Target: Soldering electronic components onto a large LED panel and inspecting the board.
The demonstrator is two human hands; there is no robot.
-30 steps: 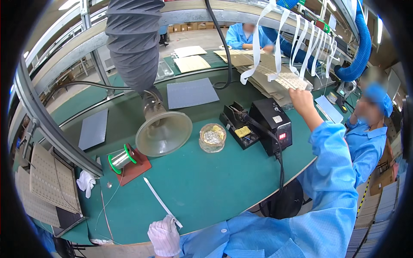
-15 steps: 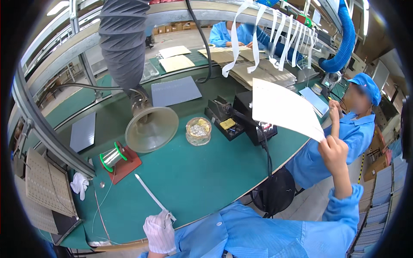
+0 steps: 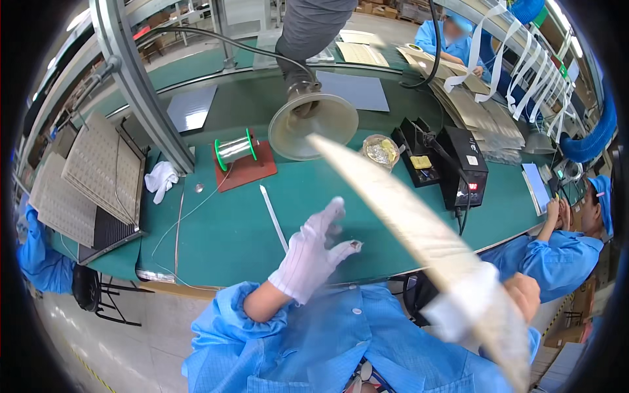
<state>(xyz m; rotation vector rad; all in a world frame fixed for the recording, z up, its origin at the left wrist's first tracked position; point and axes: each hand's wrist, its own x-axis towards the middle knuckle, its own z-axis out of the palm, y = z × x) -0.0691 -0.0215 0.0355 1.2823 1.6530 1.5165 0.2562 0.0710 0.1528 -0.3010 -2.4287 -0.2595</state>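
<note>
My left hand [image 3: 311,252], in a white striped glove with a worn thumb tip, hovers over the near edge of the table. Its fingers are spread and hold nothing. Beside it lies a thin white strip [image 3: 272,216], its near end hidden behind the hand. At the right, my right hand [image 3: 522,295] grips a long pale flat board [image 3: 419,232], tilted, seen nearly edge-on and smeared by motion. A blurred white patch [image 3: 458,301] shows across the board next to that hand; what it is I cannot tell.
On the green table [image 3: 216,242] stand a solder wire spool [image 3: 234,150], a fume hood funnel [image 3: 313,128], a round dish [image 3: 381,152], a soldering iron holder [image 3: 417,157] and a black soldering station [image 3: 464,173]. A rack of perforated boards [image 3: 101,173] stands left; a co-worker [image 3: 563,242] sits right.
The view has swung left. My right hand has brought the board down and closer, turning it from face-on to nearly edge-on. My left hand has moved forward from the strip's near end, fingers spreading.
</note>
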